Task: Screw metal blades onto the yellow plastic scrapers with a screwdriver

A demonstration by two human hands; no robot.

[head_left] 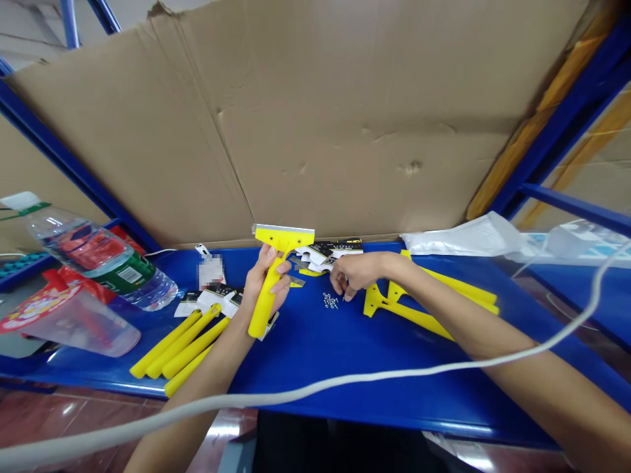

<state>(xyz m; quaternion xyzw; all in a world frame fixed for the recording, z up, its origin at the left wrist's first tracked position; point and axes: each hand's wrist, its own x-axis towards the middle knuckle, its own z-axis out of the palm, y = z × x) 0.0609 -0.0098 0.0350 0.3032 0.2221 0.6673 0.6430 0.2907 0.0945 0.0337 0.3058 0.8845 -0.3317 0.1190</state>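
My left hand (270, 279) is wrapped round the handle of a yellow scraper (266, 299), held up off the blue shelf with its wide head and metal blade edge at the top. My right hand (355, 272) is low over the shelf, its fingertips pinched together just right of a small pile of screws (330, 301). Whatever is between those fingertips is too small to make out. Just right of my right hand lie several yellow scraper bodies (417, 318). Behind both hands are black-and-white printed cards (323, 253).
Several yellow-handled scrapers (192, 348) with cards on their heads lie at the left. Beyond them are a water bottle (106, 256) and a plastic cup (73, 328). A white cable (345, 381) crosses in front of my forearms. Cardboard (345, 131) walls the back; a white bag (458, 235) lies right.
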